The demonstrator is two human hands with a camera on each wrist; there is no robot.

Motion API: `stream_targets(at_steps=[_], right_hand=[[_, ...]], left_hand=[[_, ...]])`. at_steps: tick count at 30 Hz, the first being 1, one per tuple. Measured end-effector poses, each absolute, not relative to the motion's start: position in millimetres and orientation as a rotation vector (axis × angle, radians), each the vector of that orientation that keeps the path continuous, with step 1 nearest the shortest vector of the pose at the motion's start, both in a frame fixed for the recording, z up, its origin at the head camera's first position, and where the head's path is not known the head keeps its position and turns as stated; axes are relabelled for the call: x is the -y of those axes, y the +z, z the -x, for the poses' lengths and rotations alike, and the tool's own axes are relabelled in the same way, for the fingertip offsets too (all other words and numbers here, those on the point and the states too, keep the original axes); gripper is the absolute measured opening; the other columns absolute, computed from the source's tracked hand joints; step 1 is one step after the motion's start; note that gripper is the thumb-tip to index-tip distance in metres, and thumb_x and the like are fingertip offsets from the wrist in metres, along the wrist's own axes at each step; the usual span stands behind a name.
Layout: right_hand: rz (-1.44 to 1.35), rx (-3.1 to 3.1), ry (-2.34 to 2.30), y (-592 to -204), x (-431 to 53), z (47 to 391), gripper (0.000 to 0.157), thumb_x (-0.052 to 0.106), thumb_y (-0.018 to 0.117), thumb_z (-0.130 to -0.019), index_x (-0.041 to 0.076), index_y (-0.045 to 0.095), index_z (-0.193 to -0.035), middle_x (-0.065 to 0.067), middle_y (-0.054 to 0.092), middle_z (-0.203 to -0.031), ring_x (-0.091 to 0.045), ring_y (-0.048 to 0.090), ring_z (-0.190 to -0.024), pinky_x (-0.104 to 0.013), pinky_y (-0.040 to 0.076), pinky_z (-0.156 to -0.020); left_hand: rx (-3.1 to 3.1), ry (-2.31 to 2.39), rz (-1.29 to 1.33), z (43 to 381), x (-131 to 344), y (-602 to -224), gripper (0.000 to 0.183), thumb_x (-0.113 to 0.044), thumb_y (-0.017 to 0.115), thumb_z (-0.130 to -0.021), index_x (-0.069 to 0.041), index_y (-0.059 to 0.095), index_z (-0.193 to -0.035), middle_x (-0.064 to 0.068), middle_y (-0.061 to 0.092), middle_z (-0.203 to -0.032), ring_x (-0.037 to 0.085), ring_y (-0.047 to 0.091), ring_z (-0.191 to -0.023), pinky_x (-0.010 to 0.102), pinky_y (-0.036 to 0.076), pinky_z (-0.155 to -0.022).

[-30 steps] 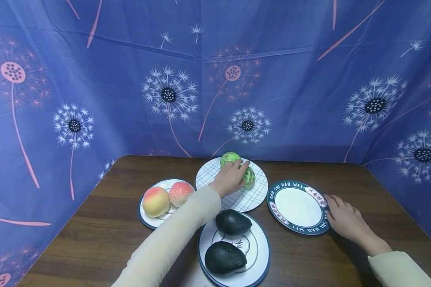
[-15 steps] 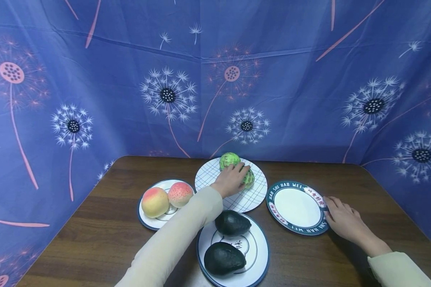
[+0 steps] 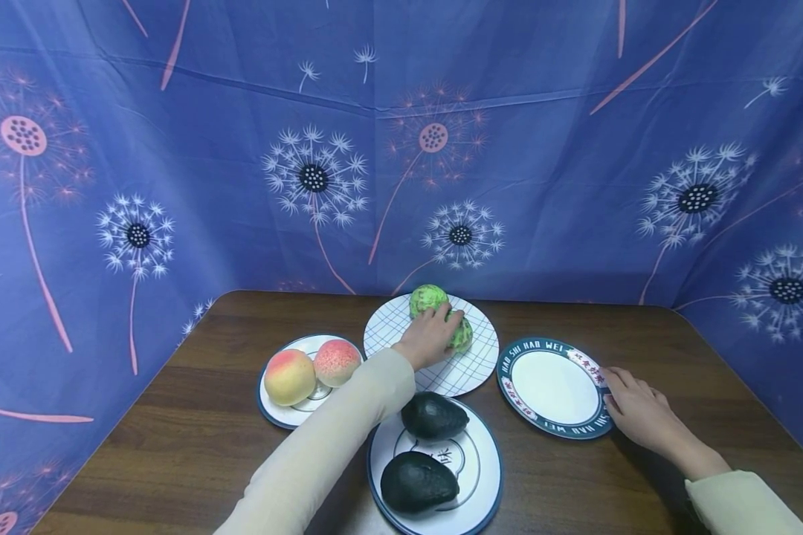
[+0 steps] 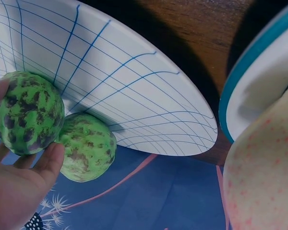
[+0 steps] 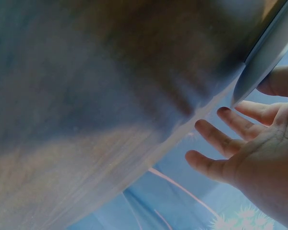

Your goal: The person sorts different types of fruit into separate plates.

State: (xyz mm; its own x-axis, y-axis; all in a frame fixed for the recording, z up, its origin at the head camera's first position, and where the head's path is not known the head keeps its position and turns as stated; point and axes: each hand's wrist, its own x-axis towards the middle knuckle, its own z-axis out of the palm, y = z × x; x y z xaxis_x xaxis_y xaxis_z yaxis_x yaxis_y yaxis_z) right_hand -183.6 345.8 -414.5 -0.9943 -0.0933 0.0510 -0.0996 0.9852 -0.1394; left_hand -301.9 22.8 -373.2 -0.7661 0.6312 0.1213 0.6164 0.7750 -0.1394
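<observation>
My left hand (image 3: 430, 338) reaches over the white plate with blue grid lines (image 3: 387, 327) at the back. Its thumb and fingers curl round a mottled green round fruit (image 4: 29, 112), which looks like a custard apple. A second fruit of the same kind (image 4: 89, 148) sits right beside it on the grid plate. At the right, my right hand (image 3: 647, 413) touches the rim of a white plate with a teal lettered border (image 3: 554, 386). In the right wrist view its thumb (image 5: 277, 81) lies against the rim, and the other fingers are spread and fairly straight.
Two peaches (image 3: 290, 377) lie on a blue-rimmed plate (image 3: 265, 401) at the left. Nearer, two dark avocado-shaped fruits (image 3: 419, 481) lie on another blue-rimmed plate (image 3: 482, 475). The left sleeve (image 3: 328, 446) crosses between these plates. A blue dandelion-print cloth (image 3: 542, 148) hangs behind the wooden table (image 3: 174, 446).
Hardly anything differs. The left fingers have drawn in slightly round the nearer green fruit, while the right hand stays at the lettered plate's rim.
</observation>
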Motion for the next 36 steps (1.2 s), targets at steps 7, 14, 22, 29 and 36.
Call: stream_targets(at_steps=[7, 14, 22, 29, 36], right_hand=[[-0.141, 3.092, 0.21, -413.7, -345.3, 183.1, 0.051, 0.011, 0.054, -0.086, -0.009, 0.036, -0.129, -0.035, 0.035, -0.127, -0.056, 0.035, -0.111, -0.073, 0.026, -0.086], [-0.143, 3.098, 0.201, -413.3, -345.2, 182.7, 0.051, 0.011, 0.055, -0.086, -0.01, 0.037, -0.129, -0.036, 0.037, -0.126, -0.055, 0.036, -0.111, -0.073, 0.028, -0.086], [-0.16, 3.091, 0.209, -413.7, -345.6, 182.9, 0.051, 0.011, 0.054, -0.086, -0.01, 0.037, -0.129, -0.035, 0.038, -0.126, -0.055, 0.037, -0.111, -0.073, 0.027, -0.087], [-0.156, 3.098, 0.218, -414.5, -345.0, 183.8, 0.051, 0.011, 0.054, -0.086, -0.01, 0.036, -0.129, -0.035, 0.038, -0.126, -0.055, 0.036, -0.111, -0.073, 0.026, -0.087], [-0.158, 3.092, 0.207, -414.5, -346.1, 184.3, 0.051, 0.011, 0.054, -0.086, -0.01, 0.037, -0.129, -0.035, 0.038, -0.125, -0.055, 0.037, -0.11, -0.073, 0.028, -0.086]], left_hand=[[2.8, 0.153, 0.999, 302.2, -22.1, -375.5, 0.069, -0.038, 0.065, -0.082, -0.012, 0.031, -0.137, 0.011, 0.043, -0.133, 0.028, 0.051, -0.113, 0.035, 0.048, -0.092], [2.79, 0.204, 1.0, 302.0, -20.6, -377.9, 0.073, -0.042, 0.065, -0.081, -0.014, 0.03, -0.139, 0.011, 0.042, -0.133, 0.026, 0.053, -0.11, 0.036, 0.049, -0.09], [2.801, 0.23, 0.986, 300.3, -21.0, -376.2, 0.073, -0.043, 0.064, -0.082, -0.018, 0.03, -0.141, 0.012, 0.041, -0.134, 0.029, 0.053, -0.11, 0.038, 0.05, -0.088], [2.8, 0.244, 0.976, 300.3, -21.0, -376.2, 0.074, -0.044, 0.065, -0.08, -0.017, 0.031, -0.14, 0.012, 0.041, -0.134, 0.03, 0.053, -0.111, 0.038, 0.05, -0.089], [2.785, 0.225, 0.971, 298.9, -24.1, -369.4, 0.072, -0.045, 0.065, -0.08, -0.017, 0.033, -0.139, 0.013, 0.042, -0.135, 0.03, 0.055, -0.109, 0.039, 0.048, -0.091]])
